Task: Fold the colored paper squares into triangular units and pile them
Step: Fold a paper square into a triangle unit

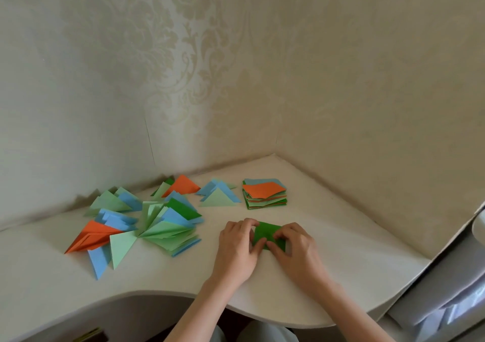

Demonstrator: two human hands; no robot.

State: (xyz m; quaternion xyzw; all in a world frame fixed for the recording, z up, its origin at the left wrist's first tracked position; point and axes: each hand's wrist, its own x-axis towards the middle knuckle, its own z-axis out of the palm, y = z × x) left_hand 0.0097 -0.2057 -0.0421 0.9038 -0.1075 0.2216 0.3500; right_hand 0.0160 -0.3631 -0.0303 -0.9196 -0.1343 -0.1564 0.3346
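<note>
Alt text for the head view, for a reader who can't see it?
Both hands, left hand and right hand, press a green paper on a white desk. A stack of squares lies behind it, and folded triangles are spread to the left.

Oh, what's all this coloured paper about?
A person is folding paper at a white table. Both hands, left hand and right hand, press and pinch a dark green sheet lying flat in front of them, partway folded. Behind it sits a stack of unfolded squares, orange on top. To the left lie the finished triangles in green, blue and orange, loosely piled.
</note>
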